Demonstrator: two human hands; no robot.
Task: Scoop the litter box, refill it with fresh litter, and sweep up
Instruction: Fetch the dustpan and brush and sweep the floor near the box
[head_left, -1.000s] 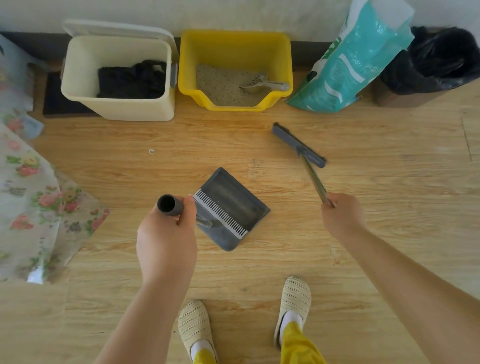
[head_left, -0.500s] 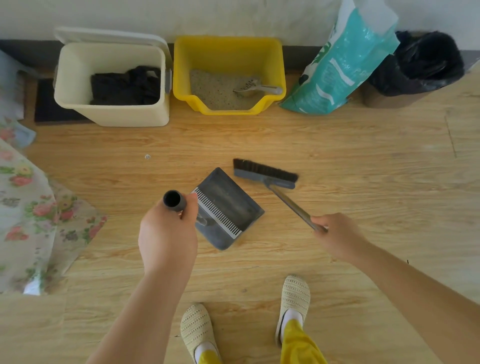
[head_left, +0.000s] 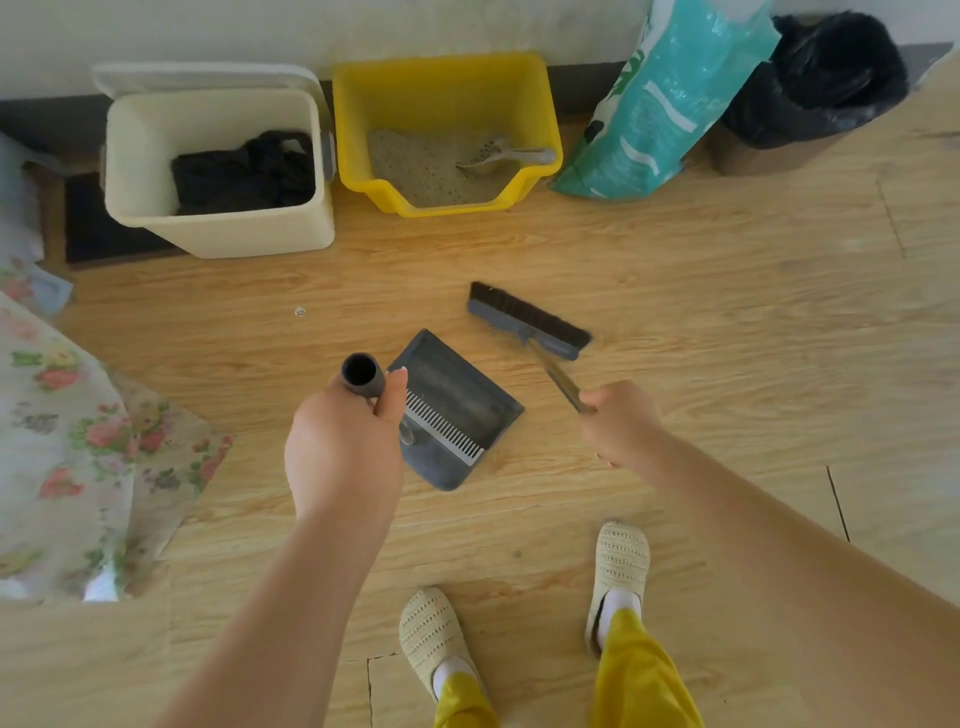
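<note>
Now it is sweeping time. Left hand (head_left: 343, 447) fingers wrap the grey plastic dustpan (head_left: 457, 410) handle; right hand (head_left: 621, 423) fingers grip the black-bristled broom (head_left: 527, 319), just past the pan's open edge. Next, brush crumbs toward those fingers, into the pan.

bare floor (head_left: 727, 322) right of broom (head_left: 527, 319).
</note>
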